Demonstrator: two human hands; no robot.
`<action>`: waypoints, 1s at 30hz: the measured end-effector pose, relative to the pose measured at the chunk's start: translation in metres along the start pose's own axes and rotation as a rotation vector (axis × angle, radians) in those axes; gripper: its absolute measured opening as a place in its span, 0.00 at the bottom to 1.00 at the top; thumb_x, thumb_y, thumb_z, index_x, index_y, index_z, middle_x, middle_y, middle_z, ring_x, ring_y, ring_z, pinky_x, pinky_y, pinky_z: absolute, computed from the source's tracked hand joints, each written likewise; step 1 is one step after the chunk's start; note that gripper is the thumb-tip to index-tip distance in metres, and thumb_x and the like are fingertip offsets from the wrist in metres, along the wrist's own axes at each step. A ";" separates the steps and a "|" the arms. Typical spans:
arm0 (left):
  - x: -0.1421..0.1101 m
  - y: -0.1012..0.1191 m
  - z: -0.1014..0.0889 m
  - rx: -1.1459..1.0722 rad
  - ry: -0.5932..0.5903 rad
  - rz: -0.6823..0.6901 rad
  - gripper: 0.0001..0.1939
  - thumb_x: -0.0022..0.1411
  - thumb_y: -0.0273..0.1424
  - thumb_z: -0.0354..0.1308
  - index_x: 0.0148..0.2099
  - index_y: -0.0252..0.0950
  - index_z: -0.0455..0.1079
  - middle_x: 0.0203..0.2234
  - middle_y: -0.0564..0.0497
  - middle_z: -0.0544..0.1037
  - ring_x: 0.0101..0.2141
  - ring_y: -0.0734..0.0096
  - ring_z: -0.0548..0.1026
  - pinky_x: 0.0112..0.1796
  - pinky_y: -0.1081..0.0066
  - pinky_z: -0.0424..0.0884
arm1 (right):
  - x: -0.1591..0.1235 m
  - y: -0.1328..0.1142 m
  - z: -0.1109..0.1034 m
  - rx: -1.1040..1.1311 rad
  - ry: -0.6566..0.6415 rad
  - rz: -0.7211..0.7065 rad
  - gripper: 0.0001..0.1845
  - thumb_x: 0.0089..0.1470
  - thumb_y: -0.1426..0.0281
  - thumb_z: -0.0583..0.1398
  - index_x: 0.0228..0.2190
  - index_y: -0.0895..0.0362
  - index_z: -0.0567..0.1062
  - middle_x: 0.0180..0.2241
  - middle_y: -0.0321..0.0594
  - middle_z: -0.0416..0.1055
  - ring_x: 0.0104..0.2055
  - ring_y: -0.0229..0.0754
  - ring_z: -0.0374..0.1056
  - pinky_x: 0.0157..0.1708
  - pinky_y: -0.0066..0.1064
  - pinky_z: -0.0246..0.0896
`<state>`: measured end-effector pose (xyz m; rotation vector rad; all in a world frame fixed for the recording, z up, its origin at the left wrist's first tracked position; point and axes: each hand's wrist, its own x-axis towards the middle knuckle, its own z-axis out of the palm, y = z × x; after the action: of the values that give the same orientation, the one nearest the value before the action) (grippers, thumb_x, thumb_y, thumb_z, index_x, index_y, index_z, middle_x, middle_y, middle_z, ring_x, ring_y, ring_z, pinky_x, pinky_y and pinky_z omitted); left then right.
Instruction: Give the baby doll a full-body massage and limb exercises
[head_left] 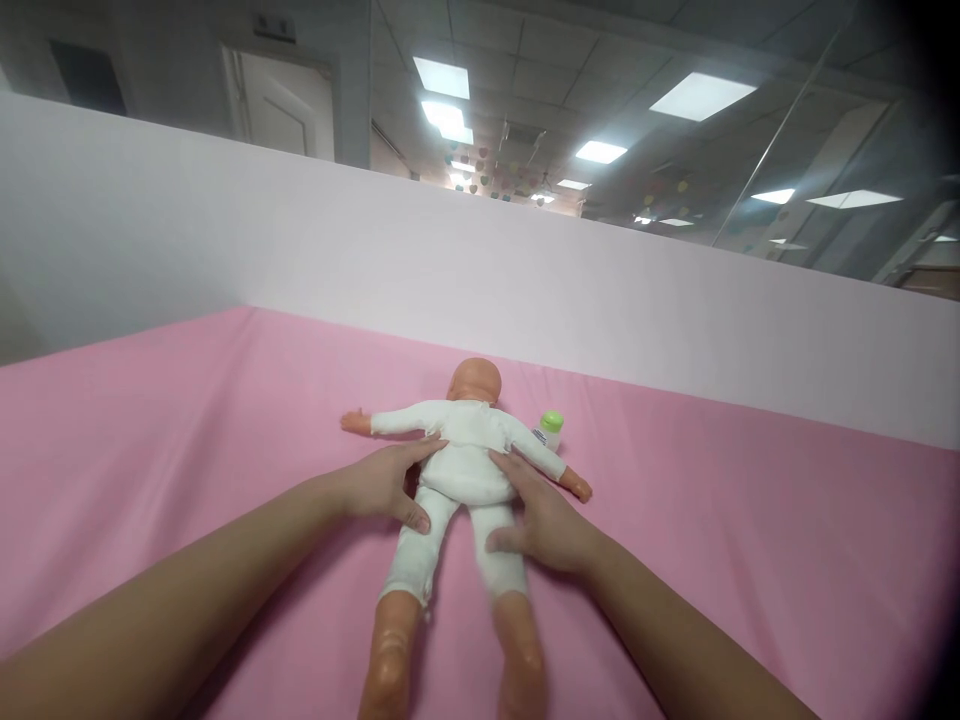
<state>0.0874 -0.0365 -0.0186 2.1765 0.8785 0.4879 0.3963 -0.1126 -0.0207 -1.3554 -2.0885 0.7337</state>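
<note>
A baby doll [469, 472] with a white cloth body lies face down on a pink sheet [247, 400], its head away from me and its arms spread. My left hand [390, 485] rests against the left side of its waist and hip, thumb and fingers apart. On the other side, my right hand [536, 515] touches the doll's right flank, fingertips on the cloth and thumb over the upper leg. Parts of both hands' fingers are hidden along the doll's sides. Beyond the doll's right arm stands a small white bottle [551, 430] with a green cap.
A white wall or panel [450, 250] rises along the far edge of the pink surface. Above it, glass reflects ceiling lights [701, 97], and a white door [281, 105] shows at the upper left.
</note>
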 end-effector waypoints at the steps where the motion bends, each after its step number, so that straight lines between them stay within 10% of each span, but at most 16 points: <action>1: -0.001 0.001 0.000 0.028 0.007 0.000 0.66 0.44 0.50 0.76 0.77 0.41 0.46 0.72 0.40 0.56 0.68 0.36 0.57 0.65 0.46 0.58 | -0.001 0.002 0.001 -0.024 0.027 0.001 0.58 0.44 0.59 0.74 0.70 0.43 0.55 0.73 0.45 0.45 0.74 0.62 0.44 0.68 0.59 0.49; 8: -0.010 0.029 0.007 0.401 0.180 -0.055 0.51 0.54 0.59 0.66 0.73 0.41 0.58 0.69 0.39 0.62 0.66 0.35 0.61 0.60 0.47 0.63 | -0.008 -0.005 0.009 -0.250 0.351 -0.170 0.32 0.55 0.56 0.67 0.59 0.49 0.71 0.63 0.47 0.65 0.67 0.58 0.59 0.64 0.55 0.57; 13: -0.011 0.059 0.024 0.529 0.361 0.035 0.24 0.62 0.45 0.63 0.55 0.38 0.73 0.48 0.43 0.76 0.48 0.49 0.74 0.48 0.56 0.70 | -0.010 -0.017 0.015 -0.256 0.288 -0.303 0.18 0.57 0.64 0.66 0.49 0.51 0.75 0.49 0.43 0.75 0.54 0.52 0.68 0.55 0.47 0.65; 21: -0.010 0.067 0.040 0.523 0.254 0.115 0.14 0.57 0.35 0.63 0.46 0.39 0.75 0.38 0.49 0.75 0.40 0.57 0.74 0.41 0.60 0.68 | -0.011 -0.025 0.017 -0.257 0.184 -0.234 0.22 0.55 0.59 0.67 0.50 0.51 0.74 0.47 0.41 0.76 0.51 0.51 0.68 0.51 0.46 0.63; 30: -0.016 0.072 0.038 0.374 0.135 0.287 0.06 0.60 0.32 0.61 0.31 0.37 0.72 0.24 0.54 0.74 0.27 0.70 0.71 0.29 0.69 0.62 | -0.021 -0.044 0.020 -0.175 0.109 -0.349 0.10 0.52 0.68 0.66 0.27 0.54 0.69 0.24 0.30 0.67 0.28 0.37 0.63 0.31 0.31 0.53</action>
<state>0.1298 -0.1022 0.0086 2.6586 0.7786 0.6587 0.3620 -0.1504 -0.0079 -1.0479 -2.2593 0.3313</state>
